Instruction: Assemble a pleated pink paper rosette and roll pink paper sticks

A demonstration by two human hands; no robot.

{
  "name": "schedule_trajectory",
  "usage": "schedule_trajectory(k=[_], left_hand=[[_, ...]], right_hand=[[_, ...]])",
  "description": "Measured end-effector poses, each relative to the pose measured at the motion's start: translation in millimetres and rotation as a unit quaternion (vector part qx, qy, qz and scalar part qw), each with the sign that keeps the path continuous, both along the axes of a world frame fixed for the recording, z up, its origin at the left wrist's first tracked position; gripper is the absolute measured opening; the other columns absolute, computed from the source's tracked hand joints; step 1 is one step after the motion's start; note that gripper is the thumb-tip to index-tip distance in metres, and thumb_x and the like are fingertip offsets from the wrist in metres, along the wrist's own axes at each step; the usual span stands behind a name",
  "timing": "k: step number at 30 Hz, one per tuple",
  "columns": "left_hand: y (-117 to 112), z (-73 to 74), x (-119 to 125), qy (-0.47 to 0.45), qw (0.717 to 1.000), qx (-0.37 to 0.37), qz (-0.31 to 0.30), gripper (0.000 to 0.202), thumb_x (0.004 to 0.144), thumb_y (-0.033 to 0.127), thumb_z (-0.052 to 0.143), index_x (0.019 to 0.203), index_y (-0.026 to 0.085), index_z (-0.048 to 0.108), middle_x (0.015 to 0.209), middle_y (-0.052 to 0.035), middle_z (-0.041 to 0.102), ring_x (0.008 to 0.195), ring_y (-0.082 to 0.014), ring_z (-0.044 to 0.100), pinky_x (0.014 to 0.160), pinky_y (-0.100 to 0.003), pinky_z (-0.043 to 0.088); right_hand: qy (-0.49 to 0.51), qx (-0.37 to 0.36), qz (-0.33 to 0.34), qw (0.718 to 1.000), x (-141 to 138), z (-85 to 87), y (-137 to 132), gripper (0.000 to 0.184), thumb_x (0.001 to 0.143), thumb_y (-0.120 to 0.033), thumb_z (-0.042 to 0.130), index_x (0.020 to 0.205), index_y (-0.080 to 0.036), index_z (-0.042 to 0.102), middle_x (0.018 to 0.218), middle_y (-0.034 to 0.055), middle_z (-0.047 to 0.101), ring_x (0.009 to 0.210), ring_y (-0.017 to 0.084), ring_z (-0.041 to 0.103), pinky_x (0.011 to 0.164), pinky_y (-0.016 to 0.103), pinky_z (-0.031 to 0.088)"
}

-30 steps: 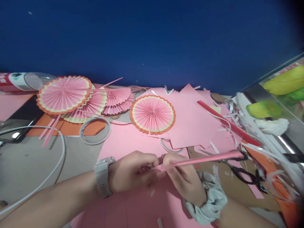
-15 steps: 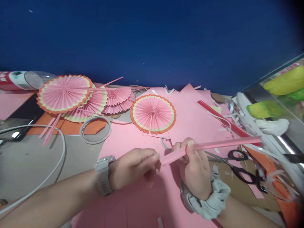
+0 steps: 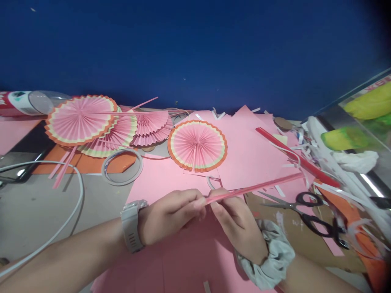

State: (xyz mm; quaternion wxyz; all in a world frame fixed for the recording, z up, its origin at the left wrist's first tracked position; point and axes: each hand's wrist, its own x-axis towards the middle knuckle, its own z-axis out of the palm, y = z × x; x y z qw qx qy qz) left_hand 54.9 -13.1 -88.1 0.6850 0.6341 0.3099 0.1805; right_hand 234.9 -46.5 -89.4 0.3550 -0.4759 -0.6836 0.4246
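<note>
A narrow folded pink paper strip [image 3: 262, 185] slants up to the right above the pink sheets. My left hand [image 3: 174, 213] pinches its near end between thumb and fingers. Right beside it, my right hand [image 3: 240, 221] is closed on the same strip, thumb near the left fingertips. Just beyond my hands, a round pleated paper rosette [image 3: 197, 146], pink with cream and orange edging, lies on the pink paper [image 3: 244, 148]. Black-handled scissors [image 3: 293, 206] rest right of my right hand. The fingers' undersides are hidden.
More pleated rosettes [image 3: 82, 120] overlap at the back left by a plastic bottle [image 3: 42, 102]. A tape roll [image 3: 106, 167] and a white cable [image 3: 82, 191] lie at left. Red strips [image 3: 293, 154], paper scraps and brown cardboard [image 3: 275, 236] crowd the right. A blue panel [image 3: 195, 53] stands behind.
My right hand has slid left along the strip, close to my left hand. The strip has turned so its narrow edge shows, and its far end has moved left.
</note>
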Motion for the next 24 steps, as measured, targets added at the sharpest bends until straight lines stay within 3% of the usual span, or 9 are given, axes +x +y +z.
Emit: schedule_trajectory(k=[3, 12, 18, 24], left_hand=[[-0.3, -0.5, 0.6, 0.013, 1.0, 0.011, -0.005, 0.04, 0.096, 0.04, 0.026, 0.076, 0.015, 0.05, 0.057, 0.0043, 0.039, 0.051, -0.0081, 0.037, 0.054, -0.021, 0.033], [1.9, 1.0, 1.4, -0.003, 0.999, 0.035, -0.022, 0.038, 0.097, 0.033, 0.027, 0.072, 0.015, 0.05, 0.06, 0.004, 0.04, 0.056, -0.0081, 0.037, 0.057, -0.021, 0.032], [2.4, 0.0, 4.5, 0.041, 0.998, 0.042, -0.024, 0.039, 0.097, 0.035, 0.03, 0.075, 0.015, 0.054, 0.056, 0.0048, 0.041, 0.052, -0.0071, 0.039, 0.055, -0.02, 0.034], [1.8, -3.9, 4.1, 0.055, 0.998, 0.004, -0.008, 0.041, 0.096, 0.042, 0.029, 0.077, 0.015, 0.054, 0.052, 0.0053, 0.044, 0.047, -0.0066, 0.041, 0.051, -0.018, 0.035]], right_hand=[[-0.005, -0.027, 0.03, 0.999, -0.8, 1.9, 2.3, 0.03, 0.094, -0.024, 0.038, 0.072, -0.021, 0.057, 0.068, -0.0004, 0.055, 0.065, 0.014, 0.052, 0.064, 0.025, 0.039], [0.018, -0.068, 0.026, 0.997, -1.2, 0.7, 4.3, 0.031, 0.094, -0.028, 0.036, 0.067, -0.02, 0.047, 0.063, -0.0019, 0.047, 0.061, 0.012, 0.051, 0.061, 0.024, 0.04], [0.05, -0.077, 0.04, 0.995, -2.3, 4.1, 4.3, 0.037, 0.095, -0.026, 0.034, 0.065, -0.02, 0.055, 0.066, 0.0, 0.053, 0.066, 0.013, 0.055, 0.065, 0.025, 0.042], [0.072, -0.048, -0.038, 0.996, -3.7, 0.8, 3.9, 0.022, 0.093, -0.023, 0.042, 0.075, -0.021, 0.054, 0.07, -0.0016, 0.056, 0.068, 0.012, 0.054, 0.07, 0.025, 0.042]])
